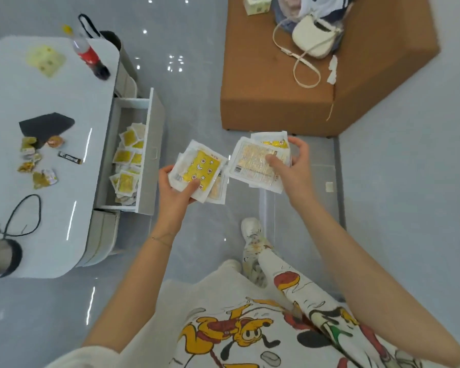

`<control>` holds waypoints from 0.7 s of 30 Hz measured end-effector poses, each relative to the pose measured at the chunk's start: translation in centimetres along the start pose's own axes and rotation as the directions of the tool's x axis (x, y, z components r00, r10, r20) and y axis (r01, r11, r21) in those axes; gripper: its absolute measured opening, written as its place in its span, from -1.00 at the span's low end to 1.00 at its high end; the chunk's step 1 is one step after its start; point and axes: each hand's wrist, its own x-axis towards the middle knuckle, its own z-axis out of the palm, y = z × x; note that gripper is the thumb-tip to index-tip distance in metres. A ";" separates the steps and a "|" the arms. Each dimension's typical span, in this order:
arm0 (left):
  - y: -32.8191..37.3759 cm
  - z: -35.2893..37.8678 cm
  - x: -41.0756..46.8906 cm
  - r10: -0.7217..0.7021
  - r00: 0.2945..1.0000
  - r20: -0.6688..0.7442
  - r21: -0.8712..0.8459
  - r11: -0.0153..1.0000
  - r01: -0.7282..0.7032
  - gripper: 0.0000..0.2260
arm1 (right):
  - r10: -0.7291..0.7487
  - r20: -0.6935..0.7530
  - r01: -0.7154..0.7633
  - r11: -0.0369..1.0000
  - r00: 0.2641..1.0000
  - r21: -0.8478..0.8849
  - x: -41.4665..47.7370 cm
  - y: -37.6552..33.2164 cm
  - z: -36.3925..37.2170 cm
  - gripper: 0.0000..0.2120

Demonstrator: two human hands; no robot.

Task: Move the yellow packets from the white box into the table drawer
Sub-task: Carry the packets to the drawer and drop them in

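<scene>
My left hand (pixel 176 187) grips a small stack of yellow packets (pixel 201 170), the top one face up with stars and a moon on it. My right hand (pixel 290 166) holds a second stack of packets (pixel 255 162) with the top one turned back side up. Both stacks hang in mid air just right of the open table drawer (pixel 150 144). Several yellow packets (pixel 126 160) lie piled inside that drawer. A translucent box (pixel 303 197) on the floor lies below my right hand; its contents cannot be made out.
The white table (pixel 51 107) at left carries a cola bottle (pixel 91 55), a dark pouch (pixel 45 126), snack wrappers (pixel 35 160), a black cable (pixel 24 216) and a metal flask (pixel 0 257). A brown sofa block (pixel 290 102) with a white bag (pixel 314 35) stands behind. My legs are below.
</scene>
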 end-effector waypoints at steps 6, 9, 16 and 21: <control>1.0 0.1 2.8 -0.032 0.981 -0.191 -0.170 0.985 -0.001 -0.62 | -0.023 0.159 0.034 0.997 0.987 -0.071 6.4 -1.9 2.7 -0.51; 1.1 -0.1 3.8 -0.059 0.958 -0.281 -0.224 0.975 -0.006 -0.59 | -0.013 0.210 0.034 0.995 0.978 -0.094 9.1 -2.9 3.8 -0.51; 1.4 -2.1 4.8 -0.132 0.866 -0.483 -0.334 0.942 -0.043 -0.55 | 0.022 0.349 0.032 0.988 0.937 -0.148 13.3 -5.2 8.8 -0.50; 1.2 -5.5 6.3 -0.158 0.795 -0.586 -0.358 0.930 -0.079 -0.59 | 0.081 0.434 -0.008 0.986 0.897 -0.169 15.6 -6.3 15.5 -0.48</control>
